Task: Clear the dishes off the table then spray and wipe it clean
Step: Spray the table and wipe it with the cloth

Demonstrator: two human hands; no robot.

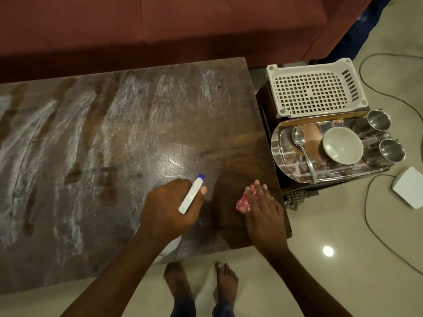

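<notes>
Head view: the left hand's fingers are curled round the head of a white spray bottle, its blue nozzle pointing away over the worktop, while the bottle's pale body shows below the wrist. The right hand's fingers lie straight and flat, pressing a red-and-white checked cloth onto the worktop near its right edge, just beside the bottle. The dark wooden worktop carries pale wet streaks across most of its length. On a low stand to the right, apart from the worktop, sits a steel tray holding a spoon, a pale bowl and two steel tumblers at its right side. A white perforated plastic basket sits behind the tray. A maroon sofa runs along the far side. Bare feet stand on a glossy tiled floor, where cables and a white flat box lie.
</notes>
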